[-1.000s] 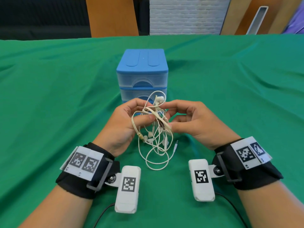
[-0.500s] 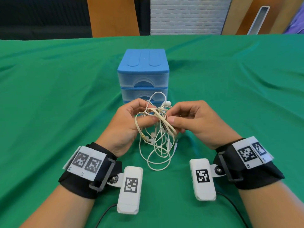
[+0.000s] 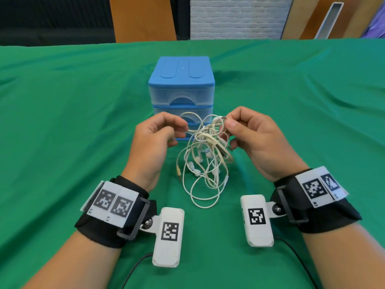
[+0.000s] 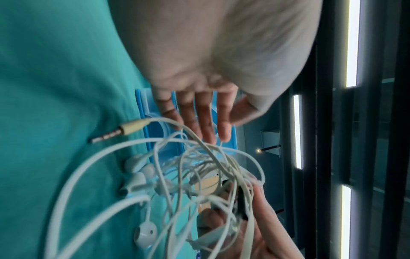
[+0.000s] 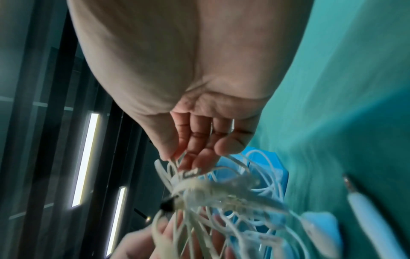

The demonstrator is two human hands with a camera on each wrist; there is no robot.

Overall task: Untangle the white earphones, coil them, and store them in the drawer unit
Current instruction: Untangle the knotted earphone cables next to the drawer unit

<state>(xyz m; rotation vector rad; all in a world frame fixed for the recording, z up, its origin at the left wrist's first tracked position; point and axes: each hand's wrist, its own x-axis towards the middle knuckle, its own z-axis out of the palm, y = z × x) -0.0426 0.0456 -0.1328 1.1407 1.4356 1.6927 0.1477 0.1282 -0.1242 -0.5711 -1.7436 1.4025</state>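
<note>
A tangle of white earphones (image 3: 206, 151) hangs between my two hands, just in front of the blue drawer unit (image 3: 181, 80), whose drawers are shut. My left hand (image 3: 183, 130) pinches a strand at the tangle's left side. At the top right of the bundle, my right hand (image 3: 227, 124) pinches several strands. The lowest loops reach down to the cloth. In the left wrist view the earphones (image 4: 199, 175) show several earbuds and a jack plug (image 4: 111, 135) below my left hand (image 4: 224, 126). In the right wrist view my right hand (image 5: 193, 157) grips the blurred earphones (image 5: 221, 196).
A green cloth (image 3: 62, 122) covers the whole table, with folds at the right. The drawer unit stands in the middle, close behind my hands. Wooden panels (image 3: 141, 17) and a white brick wall (image 3: 235, 17) lie beyond the far edge.
My hands have risen and moved apart, pulling the tangle wider. The left hand now pinches one strand out to the left, while the right hand holds the bundle's top.
</note>
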